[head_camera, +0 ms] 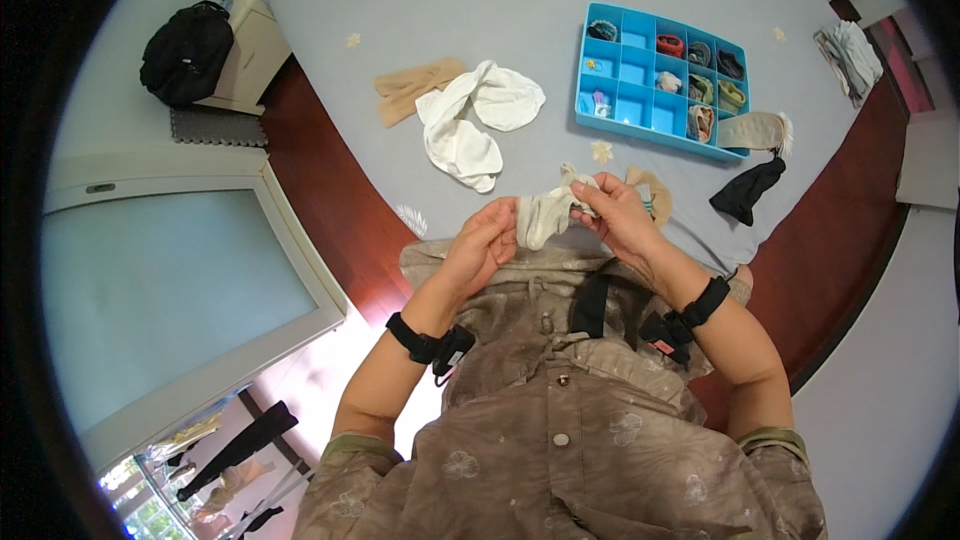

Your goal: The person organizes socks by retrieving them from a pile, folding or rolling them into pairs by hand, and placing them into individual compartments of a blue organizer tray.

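Both hands hold pale cream socks (546,216) above my lap at the bed's near edge. My left hand (487,240) pinches the left end of the fabric. My right hand (619,221) grips the other end between thumb and fingers, with part of it bunched up. Just beyond my right hand lies a beige cloth piece (657,193), partly hidden by that hand. A blue divided organizer box (641,129) rests on the bed farther off to the right. Several of its compartments hold rolled socks or small items.
White garments (465,154) and a tan folded cloth (409,86) lie left on the grey bedsheet (465,7). A light sock (754,131) hangs over the box's right corner, near a black sock (750,189). Folded clothes (849,60) sit at the right edge. A black backpack (187,52) stands left.
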Demonstrator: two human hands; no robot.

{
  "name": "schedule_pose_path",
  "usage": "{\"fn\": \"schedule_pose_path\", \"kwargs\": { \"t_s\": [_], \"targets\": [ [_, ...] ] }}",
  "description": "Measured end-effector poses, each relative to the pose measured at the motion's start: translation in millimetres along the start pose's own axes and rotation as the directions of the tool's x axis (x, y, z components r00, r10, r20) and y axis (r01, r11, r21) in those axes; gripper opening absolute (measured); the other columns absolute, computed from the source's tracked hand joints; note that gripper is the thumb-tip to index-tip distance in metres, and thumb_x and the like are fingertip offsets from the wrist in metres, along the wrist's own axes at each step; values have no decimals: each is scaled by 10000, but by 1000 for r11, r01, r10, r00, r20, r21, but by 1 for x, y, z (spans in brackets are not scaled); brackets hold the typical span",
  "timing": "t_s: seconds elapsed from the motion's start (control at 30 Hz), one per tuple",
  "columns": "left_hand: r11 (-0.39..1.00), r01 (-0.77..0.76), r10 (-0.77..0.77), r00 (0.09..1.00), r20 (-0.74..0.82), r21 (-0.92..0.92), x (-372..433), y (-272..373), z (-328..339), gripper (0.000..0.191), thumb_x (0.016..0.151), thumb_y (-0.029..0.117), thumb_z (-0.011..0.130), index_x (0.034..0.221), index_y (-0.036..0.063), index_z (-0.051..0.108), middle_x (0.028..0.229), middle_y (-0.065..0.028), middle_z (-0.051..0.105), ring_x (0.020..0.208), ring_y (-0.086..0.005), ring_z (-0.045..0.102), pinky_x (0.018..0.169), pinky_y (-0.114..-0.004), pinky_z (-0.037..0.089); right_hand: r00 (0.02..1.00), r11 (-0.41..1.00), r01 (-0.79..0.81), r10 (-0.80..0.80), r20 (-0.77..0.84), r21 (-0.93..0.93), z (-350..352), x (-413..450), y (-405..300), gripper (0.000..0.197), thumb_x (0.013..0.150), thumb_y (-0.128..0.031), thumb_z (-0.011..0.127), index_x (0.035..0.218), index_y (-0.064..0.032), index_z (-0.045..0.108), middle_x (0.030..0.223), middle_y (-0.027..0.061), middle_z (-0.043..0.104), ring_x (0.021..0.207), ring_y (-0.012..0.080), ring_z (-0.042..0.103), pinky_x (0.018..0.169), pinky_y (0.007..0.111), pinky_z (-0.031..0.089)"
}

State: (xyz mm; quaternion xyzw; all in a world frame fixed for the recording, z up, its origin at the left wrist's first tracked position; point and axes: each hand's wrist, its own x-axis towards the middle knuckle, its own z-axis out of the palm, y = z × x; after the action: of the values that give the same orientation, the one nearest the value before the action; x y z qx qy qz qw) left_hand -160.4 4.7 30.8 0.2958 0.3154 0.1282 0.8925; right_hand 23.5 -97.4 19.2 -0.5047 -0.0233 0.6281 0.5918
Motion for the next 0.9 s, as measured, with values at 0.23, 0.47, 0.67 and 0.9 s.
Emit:
{"fn": "schedule_pose_path", "kwargs": {
  "t_s": [0.23,0.47,0.67,0.9],
  "targets": [
    [981,32,-30,999,-15,193,6,1,-13,246,867,20,501,1106,-5,551,893,-21,624,547,12,407,421,-130,251,977,974,211,-212,-3,-78,7,7,-8,182,801,-151,675,849,-46,534,781,29,609,632,91,604,534,179,481],
    [991,2,0,1000,-18,134,7,-10,-14,189,877,39,486,1002,4,623,822,4,630,533,0,400,448,-163,280,924,907,381,-383,26,-178,14,7,-12,171,782,-92,685,800,-29,527,750,53,607,596,83,588,525,194,487],
    [930,-147,168,985,-33,337,6,-4,9,255,872,47,520,1114,9,590,933,-22,642,733,-46,566,605,-176,434,971,970,204,-218,-98,-134,19,8,-14,165,780,-99,669,776,-35,517,732,58,596,569,87,581,518,199,479],
    [884,-139,158,987,-4,446,4,6,9,337,847,31,557,1178,-18,528,1039,-41,614,926,-98,580,796,-218,459,639,301,629,-726,255,-717,16,6,-20,235,711,-158,703,740,-5,527,677,88,580,568,116,563,489,239,429]
  ]
}}
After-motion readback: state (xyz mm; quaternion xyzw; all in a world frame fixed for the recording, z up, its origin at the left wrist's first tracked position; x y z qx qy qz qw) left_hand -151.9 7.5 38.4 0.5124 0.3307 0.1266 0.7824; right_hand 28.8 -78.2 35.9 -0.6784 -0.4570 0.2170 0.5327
